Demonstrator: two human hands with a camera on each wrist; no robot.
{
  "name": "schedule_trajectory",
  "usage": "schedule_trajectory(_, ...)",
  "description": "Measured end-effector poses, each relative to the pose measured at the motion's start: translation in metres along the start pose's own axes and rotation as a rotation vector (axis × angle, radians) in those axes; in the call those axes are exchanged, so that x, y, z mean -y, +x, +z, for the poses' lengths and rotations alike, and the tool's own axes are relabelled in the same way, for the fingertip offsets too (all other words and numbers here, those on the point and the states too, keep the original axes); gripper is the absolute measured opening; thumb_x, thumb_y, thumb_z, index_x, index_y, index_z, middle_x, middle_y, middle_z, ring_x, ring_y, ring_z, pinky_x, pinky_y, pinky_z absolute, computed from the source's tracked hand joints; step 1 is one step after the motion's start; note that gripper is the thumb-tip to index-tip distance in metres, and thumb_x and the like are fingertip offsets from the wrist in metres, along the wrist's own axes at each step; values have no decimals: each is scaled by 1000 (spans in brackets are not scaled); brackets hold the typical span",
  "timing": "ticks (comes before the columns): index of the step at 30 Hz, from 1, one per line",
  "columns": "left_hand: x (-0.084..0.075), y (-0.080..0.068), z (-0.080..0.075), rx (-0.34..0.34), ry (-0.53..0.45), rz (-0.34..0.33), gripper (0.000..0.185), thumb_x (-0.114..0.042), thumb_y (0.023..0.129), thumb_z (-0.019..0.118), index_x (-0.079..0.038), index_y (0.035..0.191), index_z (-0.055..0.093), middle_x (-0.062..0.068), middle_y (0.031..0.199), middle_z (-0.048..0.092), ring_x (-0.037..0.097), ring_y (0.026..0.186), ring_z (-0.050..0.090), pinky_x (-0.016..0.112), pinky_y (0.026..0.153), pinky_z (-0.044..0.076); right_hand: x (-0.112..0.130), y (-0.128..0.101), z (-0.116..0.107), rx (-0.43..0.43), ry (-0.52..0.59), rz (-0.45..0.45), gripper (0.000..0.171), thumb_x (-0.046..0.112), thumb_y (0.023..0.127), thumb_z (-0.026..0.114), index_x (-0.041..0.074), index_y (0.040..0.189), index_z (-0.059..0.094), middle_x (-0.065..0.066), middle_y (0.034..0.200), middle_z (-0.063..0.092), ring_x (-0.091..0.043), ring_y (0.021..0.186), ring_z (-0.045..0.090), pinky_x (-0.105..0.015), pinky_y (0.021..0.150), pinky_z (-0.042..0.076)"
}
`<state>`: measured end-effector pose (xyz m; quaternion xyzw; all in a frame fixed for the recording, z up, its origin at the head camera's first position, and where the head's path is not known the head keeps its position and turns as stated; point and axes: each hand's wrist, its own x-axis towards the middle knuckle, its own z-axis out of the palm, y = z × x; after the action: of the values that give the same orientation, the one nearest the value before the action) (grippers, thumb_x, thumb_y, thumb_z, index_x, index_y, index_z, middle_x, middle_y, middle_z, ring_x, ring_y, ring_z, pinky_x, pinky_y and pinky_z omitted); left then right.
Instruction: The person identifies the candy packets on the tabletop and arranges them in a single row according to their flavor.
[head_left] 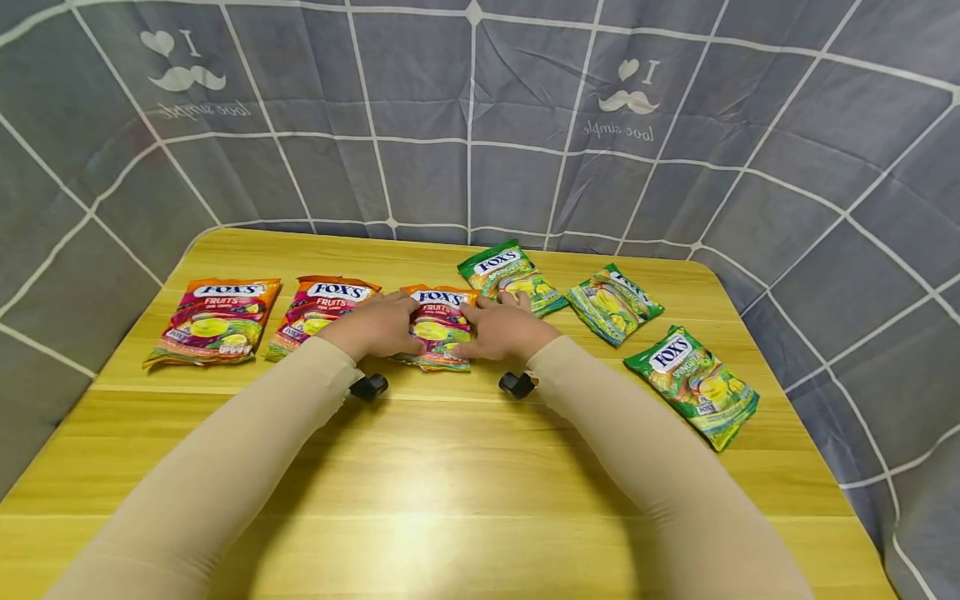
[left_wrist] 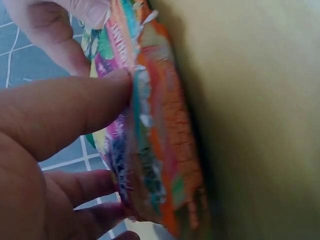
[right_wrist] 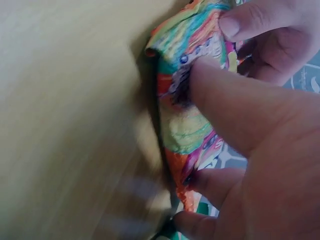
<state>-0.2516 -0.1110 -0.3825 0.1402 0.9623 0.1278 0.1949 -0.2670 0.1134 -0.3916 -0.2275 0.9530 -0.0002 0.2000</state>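
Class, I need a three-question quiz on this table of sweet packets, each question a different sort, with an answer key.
1. True or false: both hands grip the same orange Fox's Fruits sweet packet.
2. How many green Fox's sweet packets lie on the yellow wooden table?
3. Multiple choice: the gripped packet lies A) at the far left of the row, B) between an orange packet and a green packet, C) on the grey checked cloth.

Key:
1. True: the left hand and right hand pinch its two sides.
2. Three.
3. B.
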Motion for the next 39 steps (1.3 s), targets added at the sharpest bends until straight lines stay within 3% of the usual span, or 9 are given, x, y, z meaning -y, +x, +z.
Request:
schedule_trajectory(6,5,2,-9,53,29,-30,92,-48,91,77,-7,163,37,18,165,43,49,159,23,71,126,12,3,2,-1,17,18,-26,91,75,98,51,28,170,23,-10,176,24,-53,161,5,-66,130,6)
schedule_trajectory(13,8,4,-13,52,21,-24,94,-49,91,79,-6,163,37,21,164,44,48,155,32,76,124,16,4,8,-2,12,-43,-71,91,73,100,50,22,169,24,-10,172,34,-26,164,21,-59,133,4)
schedule_trajectory(23,9,5,-11,51,8,-18,95,-49,91,79,-4,164,35,22,165,42,47,153,37,69,123,30,3,8,-1,1,-63,-88,90,73,100,50,20,169,27,-10,170,39,-26,163,25,-59,133,4)
schedule_trajectory(39,8,5,-9,55,0,-15,93,-47,93,78,-4,164,34,23,166,39,47,154,35,66,125,30,2,8,1,13,-82,-76,90,75,100,47,22,169,24,-7,171,37,-23,163,24,-56,132,7)
